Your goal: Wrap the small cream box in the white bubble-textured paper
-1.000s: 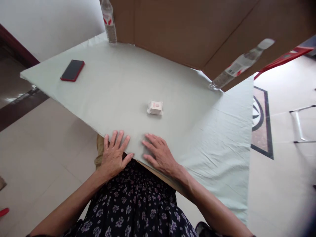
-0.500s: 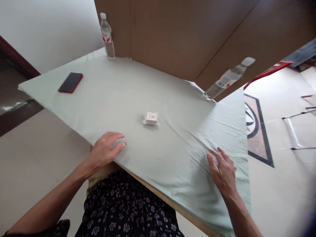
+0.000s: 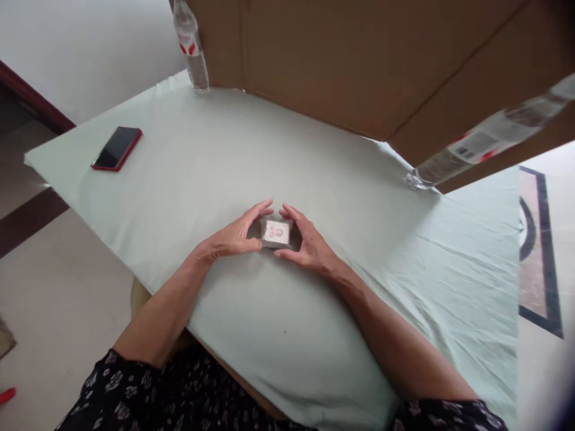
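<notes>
A small white box (image 3: 275,233) with reddish print, in clear plastic wrapping, lies on the pale green tablecloth (image 3: 179,179). My left hand (image 3: 238,235) curves round its left side, thumb and fingers apart, the thumb tip close to the near left corner. From the other side my right hand (image 3: 311,242) mirrors it, with the thumb below the box and the fingers above. Gaps show between both palms and the box. Whether any fingertip touches the wrapping I cannot tell.
A dark phone (image 3: 117,148) with a red edge lies at the left. Behind stands a large brown cardboard panel (image 3: 314,66), with one water bottle (image 3: 191,48) at its left and another bottle (image 3: 480,140) at its right. Folds run through the cloth at the right.
Both hands have moved inward from the two sides of the table to surround the box. The view has shifted a little, and the box appears slightly lower in it.
</notes>
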Motion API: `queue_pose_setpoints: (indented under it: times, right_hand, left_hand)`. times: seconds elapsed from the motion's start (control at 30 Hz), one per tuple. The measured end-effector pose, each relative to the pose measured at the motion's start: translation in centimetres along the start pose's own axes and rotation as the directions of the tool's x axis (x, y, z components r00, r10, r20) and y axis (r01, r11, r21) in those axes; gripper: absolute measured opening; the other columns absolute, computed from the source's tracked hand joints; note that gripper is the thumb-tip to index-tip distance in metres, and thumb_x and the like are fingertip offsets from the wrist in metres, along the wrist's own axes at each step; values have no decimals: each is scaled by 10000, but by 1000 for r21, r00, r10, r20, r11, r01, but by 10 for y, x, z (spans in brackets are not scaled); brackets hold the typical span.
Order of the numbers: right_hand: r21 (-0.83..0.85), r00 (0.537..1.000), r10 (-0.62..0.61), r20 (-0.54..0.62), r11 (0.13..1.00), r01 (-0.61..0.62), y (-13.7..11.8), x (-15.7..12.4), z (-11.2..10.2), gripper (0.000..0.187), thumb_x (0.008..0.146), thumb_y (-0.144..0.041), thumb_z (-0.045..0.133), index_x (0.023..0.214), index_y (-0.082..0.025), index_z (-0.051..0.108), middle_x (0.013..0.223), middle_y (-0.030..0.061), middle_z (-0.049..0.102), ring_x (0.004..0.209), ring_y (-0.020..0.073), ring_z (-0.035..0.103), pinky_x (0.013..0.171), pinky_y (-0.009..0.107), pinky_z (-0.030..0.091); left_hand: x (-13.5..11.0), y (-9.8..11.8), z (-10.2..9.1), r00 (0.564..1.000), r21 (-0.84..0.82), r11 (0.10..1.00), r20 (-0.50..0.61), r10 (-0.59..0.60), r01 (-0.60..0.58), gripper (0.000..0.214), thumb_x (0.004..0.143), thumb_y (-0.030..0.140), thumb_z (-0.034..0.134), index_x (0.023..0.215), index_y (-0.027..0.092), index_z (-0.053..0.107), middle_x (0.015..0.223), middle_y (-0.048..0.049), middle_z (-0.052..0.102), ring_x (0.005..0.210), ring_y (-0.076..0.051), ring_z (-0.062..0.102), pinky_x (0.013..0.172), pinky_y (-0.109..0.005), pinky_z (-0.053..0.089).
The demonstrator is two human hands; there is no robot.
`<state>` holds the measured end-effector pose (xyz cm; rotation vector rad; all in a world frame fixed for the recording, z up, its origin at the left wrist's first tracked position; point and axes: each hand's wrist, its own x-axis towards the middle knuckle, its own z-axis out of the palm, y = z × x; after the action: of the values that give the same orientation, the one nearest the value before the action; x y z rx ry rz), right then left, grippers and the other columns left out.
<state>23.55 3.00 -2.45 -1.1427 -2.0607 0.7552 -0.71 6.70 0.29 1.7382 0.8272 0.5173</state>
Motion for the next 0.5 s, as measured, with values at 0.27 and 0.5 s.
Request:
queue_pose_setpoints:
  times: [0.27,0.5]
  right_hand:
    - [13,996,61,-60,998,-60,-6,-6,19,840,843,-488,750,1571,-322,366,1315,97,681,1164,294,667,1003,480,529]
    - [-53,987,63,-151,996,-71,-24,-6,1,679,886,-692,607,1430,-290,554,1395,121,646,1310,331,591,1079,539,473]
  left_hand:
    - [-6,2,5,1000,59,998,-29,-10,12,924,747,169,628,1603,251,289,1297,-107,626,1134,-244,628,941,-366,529]
    - [-9,-1,-1,999,79,996,7,38,-38,921,736,159,586,1602,224,280,1308,-122,606,1085,-238,622,933,-384,523]
